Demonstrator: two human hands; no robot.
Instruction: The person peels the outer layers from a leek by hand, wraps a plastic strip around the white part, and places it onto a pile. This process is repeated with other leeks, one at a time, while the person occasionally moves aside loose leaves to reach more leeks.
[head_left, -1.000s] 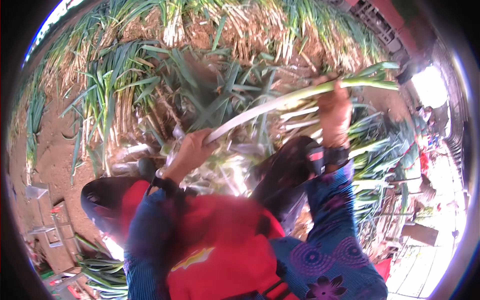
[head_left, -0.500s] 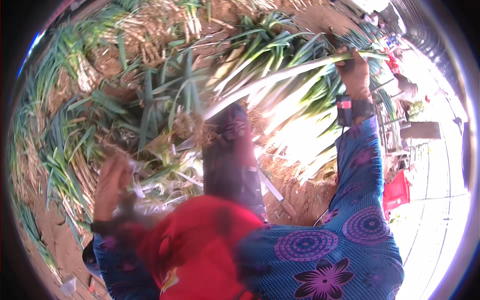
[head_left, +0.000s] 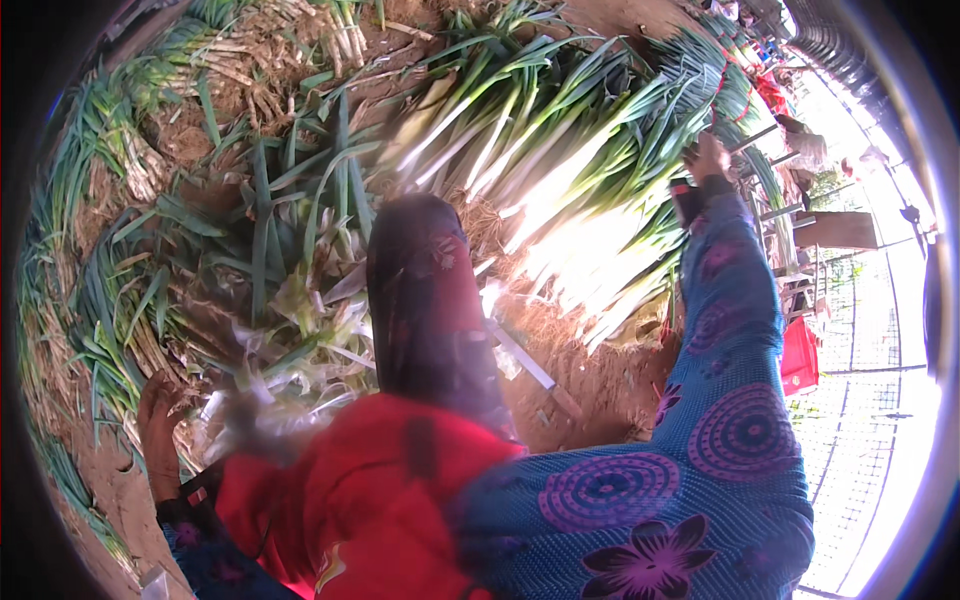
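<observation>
My left hand [head_left: 157, 430] is at the lower left, fingers spread and slightly bent, by the lower ends of a bunch of leeks [head_left: 118, 310]. No leek shows lifted in it. Out at the upper right, my right hand [head_left: 707, 157] is beside the green tops of a pile of trimmed leeks [head_left: 560, 170]. Its fingers look apart, and no stalk runs from it. The pile's white stems point down toward my knee, bright in the sun.
Peeled leaves and scraps [head_left: 310, 330] lie left of my dark-clad knee [head_left: 420, 290]. A pale blade-like strip with a brown end [head_left: 525, 360] rests on the soil. More leek bunches [head_left: 90, 150] line the far left. A red object [head_left: 800, 355] stands by the wire mesh [head_left: 860, 330].
The long leek that my right hand held across the pile is no longer in it. My right hand has moved slightly down; my left hand has gone down and left toward the leek bunch.
</observation>
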